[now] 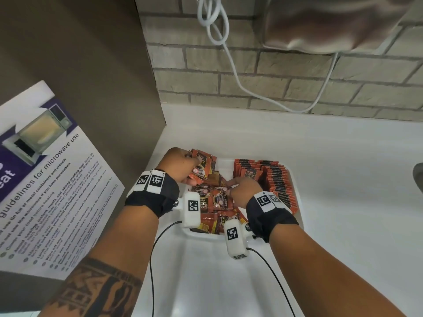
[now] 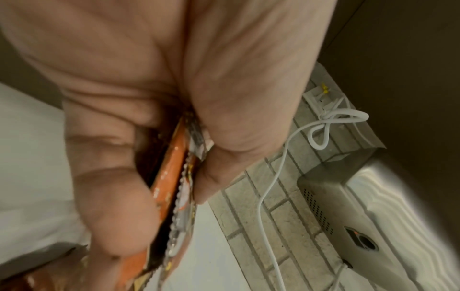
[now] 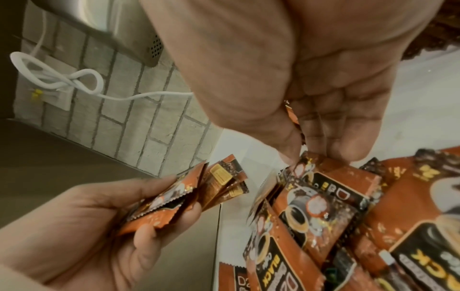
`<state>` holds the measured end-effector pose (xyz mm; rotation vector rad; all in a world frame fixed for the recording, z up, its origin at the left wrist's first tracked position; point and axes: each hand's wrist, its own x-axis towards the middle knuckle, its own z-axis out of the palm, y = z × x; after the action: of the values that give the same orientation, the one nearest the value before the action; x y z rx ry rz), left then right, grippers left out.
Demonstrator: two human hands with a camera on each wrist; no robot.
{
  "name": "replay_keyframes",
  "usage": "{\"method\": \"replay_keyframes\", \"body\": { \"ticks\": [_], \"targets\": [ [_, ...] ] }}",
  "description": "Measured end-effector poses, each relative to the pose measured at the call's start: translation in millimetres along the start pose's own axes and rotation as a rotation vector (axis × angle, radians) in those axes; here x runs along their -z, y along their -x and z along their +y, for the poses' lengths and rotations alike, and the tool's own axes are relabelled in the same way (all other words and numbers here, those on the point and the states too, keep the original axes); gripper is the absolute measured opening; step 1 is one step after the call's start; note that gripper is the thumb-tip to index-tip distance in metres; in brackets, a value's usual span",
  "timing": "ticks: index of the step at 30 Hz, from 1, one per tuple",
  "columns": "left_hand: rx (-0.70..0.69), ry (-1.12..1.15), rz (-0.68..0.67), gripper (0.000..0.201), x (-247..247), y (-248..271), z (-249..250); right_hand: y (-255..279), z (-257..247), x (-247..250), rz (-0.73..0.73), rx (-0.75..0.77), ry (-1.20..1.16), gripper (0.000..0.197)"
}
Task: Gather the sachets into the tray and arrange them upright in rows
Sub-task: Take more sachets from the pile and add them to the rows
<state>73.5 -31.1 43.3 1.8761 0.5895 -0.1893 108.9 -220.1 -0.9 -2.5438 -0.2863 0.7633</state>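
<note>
A white tray (image 1: 225,166) sits on the white counter. Orange and black coffee sachets stand upright in rows (image 1: 275,186) along its right side. A loose pile of sachets (image 1: 212,202) fills its left and middle. My left hand (image 1: 183,167) is over the tray's far left corner and grips a small stack of sachets (image 1: 202,165), seen edge-on between thumb and fingers in the left wrist view (image 2: 178,177). My right hand (image 1: 239,187) reaches into the pile; its fingertips (image 3: 343,155) pinch the top edge of one loose sachet (image 3: 321,196). The left hand's stack (image 3: 174,200) shows there too.
A brown panel with a microwave guidelines poster (image 1: 45,179) stands just left of the tray. A brick wall (image 1: 251,72) rises behind, with a hanging white cable (image 1: 233,62) and a metal appliance (image 1: 332,24) above. A dark object (image 1: 418,177) sits at the right edge.
</note>
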Motion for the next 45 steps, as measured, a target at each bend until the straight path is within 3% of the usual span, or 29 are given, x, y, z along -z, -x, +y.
{"method": "replay_keyframes", "body": {
  "ticks": [9, 14, 17, 19, 23, 27, 30, 38, 42, 45],
  "targets": [
    [-0.015, 0.079, 0.007, 0.014, 4, 9, -5, 18, -5, 15, 0.004, -0.019, -0.012, 0.035],
    [-0.024, 0.222, -0.075, 0.017, 2, 15, -2, 27, -6, 26, 0.156, 0.094, -0.507, 0.018],
    [-0.061, 0.304, -0.157, 0.028, -8, 18, 1, 37, -15, 36, 0.101, 0.137, -0.831, 0.037],
    [-0.101, 0.304, -0.185, 0.030, -17, 20, 4, 39, -16, 41, 0.100, 0.207, -0.823, 0.043],
    [-0.176, 0.256, -0.204, 0.029, -36, 22, 9, 42, -6, 46, 0.137, 0.307, -0.549, 0.056],
    [-0.184, 0.298, -0.240, 0.038, -48, 26, 14, 42, 5, 49, 0.184, 0.285, -0.661, 0.044],
    [-0.174, 0.369, -0.272, 0.025, -50, 28, 17, 43, 11, 49, 0.201, 0.229, -0.780, 0.045],
    [-0.220, 0.327, -0.122, 0.017, -48, 27, 14, 41, 19, 56, 0.219, 0.052, -1.132, 0.037],
    [-0.217, 0.369, -0.087, 0.018, -45, 26, 11, 48, 19, 62, 0.228, 0.107, -1.167, 0.020],
    [-0.191, 0.436, -0.044, 0.019, -45, 24, 11, 51, 14, 61, 0.206, 0.104, -1.125, 0.032]
  ]
}}
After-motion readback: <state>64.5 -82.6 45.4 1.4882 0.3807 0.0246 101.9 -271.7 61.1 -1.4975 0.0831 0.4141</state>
